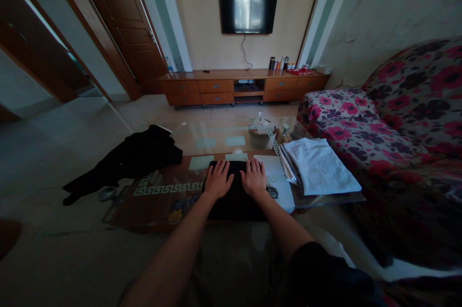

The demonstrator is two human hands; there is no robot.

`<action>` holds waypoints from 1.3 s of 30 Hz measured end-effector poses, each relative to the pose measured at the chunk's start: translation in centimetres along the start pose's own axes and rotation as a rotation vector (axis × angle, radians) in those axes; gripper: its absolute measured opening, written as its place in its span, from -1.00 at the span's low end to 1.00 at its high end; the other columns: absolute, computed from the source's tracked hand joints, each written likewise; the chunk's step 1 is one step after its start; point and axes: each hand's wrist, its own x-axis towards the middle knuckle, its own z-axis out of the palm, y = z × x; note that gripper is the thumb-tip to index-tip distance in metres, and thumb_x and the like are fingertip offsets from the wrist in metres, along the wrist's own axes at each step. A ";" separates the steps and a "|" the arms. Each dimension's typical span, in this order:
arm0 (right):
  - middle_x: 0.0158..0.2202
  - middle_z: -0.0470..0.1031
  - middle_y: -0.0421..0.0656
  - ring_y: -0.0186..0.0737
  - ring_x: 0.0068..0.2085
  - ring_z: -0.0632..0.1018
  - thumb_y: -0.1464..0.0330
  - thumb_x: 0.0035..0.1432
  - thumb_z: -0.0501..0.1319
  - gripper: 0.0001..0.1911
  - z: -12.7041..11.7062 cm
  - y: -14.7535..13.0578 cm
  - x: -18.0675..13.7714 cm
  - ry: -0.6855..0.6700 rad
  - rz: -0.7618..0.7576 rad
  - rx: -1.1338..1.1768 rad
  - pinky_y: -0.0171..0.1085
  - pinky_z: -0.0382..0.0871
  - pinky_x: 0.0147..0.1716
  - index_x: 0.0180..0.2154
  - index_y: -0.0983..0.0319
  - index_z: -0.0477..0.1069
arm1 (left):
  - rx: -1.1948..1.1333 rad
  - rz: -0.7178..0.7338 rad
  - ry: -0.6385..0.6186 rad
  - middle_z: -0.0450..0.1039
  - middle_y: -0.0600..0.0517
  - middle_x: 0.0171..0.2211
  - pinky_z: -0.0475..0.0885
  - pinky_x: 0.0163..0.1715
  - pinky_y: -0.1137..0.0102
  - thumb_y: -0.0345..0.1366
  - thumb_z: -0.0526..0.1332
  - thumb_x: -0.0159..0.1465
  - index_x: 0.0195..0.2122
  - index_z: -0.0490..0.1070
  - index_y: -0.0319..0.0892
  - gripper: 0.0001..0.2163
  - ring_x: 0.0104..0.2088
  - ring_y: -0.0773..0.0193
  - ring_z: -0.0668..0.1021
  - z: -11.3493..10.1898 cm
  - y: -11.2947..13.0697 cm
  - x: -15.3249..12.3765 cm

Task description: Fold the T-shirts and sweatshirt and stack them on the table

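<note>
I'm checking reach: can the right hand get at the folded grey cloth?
Likely yes: the right hand rests flat on the black cloth, and nothing tall stands between it and the grey cloth.

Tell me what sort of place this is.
Most likely a living room: a flower-patterned sofa stands on the right, a low glass-topped table in front, and a wall-mounted television straight ahead.

Left hand [218, 182] and right hand [254, 180] are bare, 2 forearms [182, 242] uncovered; toward 5 o'clock, a short black sleeve [321, 268].
</note>
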 end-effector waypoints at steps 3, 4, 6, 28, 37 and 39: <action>0.47 0.01 0.03 -0.04 0.49 -0.06 0.19 0.46 -0.11 -0.36 0.1 -1.1 -0.7 -0.011 -0.145 0.018 0.04 -0.37 0.42 0.43 0.34 0.08 | 0.018 0.098 -0.007 -0.07 0.03 0.50 -0.10 0.44 0.14 -0.16 -0.14 0.47 0.49 -0.03 -0.09 -0.43 0.48 0.17 0.01 0.6 0.5 0.1; 0.48 -0.01 -0.02 -0.06 0.49 -0.04 0.20 0.46 -0.12 -0.37 0.2 -1.4 -0.9 -0.037 -0.183 0.028 0.03 -0.33 0.43 0.45 0.28 0.05 | 0.028 0.118 -0.016 -0.07 0.04 0.50 -0.09 0.44 0.15 -0.19 -0.13 0.46 0.49 -0.02 -0.09 -0.43 0.48 0.18 0.02 0.8 0.5 0.1; 0.49 -0.04 -0.09 -0.07 0.49 -0.01 0.20 0.47 -0.13 -0.37 0.3 -1.6 -1.2 -0.094 -0.213 0.040 0.01 -0.25 0.42 0.47 0.21 -0.01 | 0.044 0.132 -0.024 -0.09 0.05 0.50 -0.07 0.44 0.16 -0.22 -0.11 0.45 0.48 -0.01 -0.11 -0.43 0.48 0.19 0.01 1.2 0.5 0.1; 0.53 -0.22 -0.09 0.00 0.50 -0.12 0.07 0.45 -0.11 -0.33 -0.5 2.7 -1.3 -0.102 -0.060 -0.104 0.10 -0.31 0.40 0.47 0.17 -0.03 | 0.119 0.119 0.092 0.03 -0.06 0.47 -0.09 0.43 0.05 -0.13 -0.08 0.46 0.44 0.11 -0.13 -0.46 0.45 0.05 0.09 -1.4 0.5 -5.3; 0.43 0.00 0.33 0.23 0.44 0.05 0.10 0.43 -0.08 -0.21 -1.1 2.7 -1.6 -0.086 0.217 -0.147 0.26 -0.35 0.36 0.44 0.53 -0.07 | 0.043 0.135 0.002 0.12 -0.06 0.44 0.08 0.36 -0.01 0.01 -0.12 0.48 0.43 0.13 -0.01 -0.45 0.40 -0.02 0.21 -1.5 4.1 -9.4; 0.47 -0.11 0.27 0.21 0.47 -0.06 0.13 0.44 -0.09 -0.24 -1.5 2.7 -2.3 -0.063 0.167 -0.162 0.23 -0.40 0.37 0.45 0.49 -0.08 | 0.031 0.143 -0.012 0.06 -0.04 0.46 0.06 0.37 -0.02 0.02 -0.13 0.48 0.46 0.07 0.03 -0.44 0.43 -0.01 0.14 -1.0 3.7 -9.6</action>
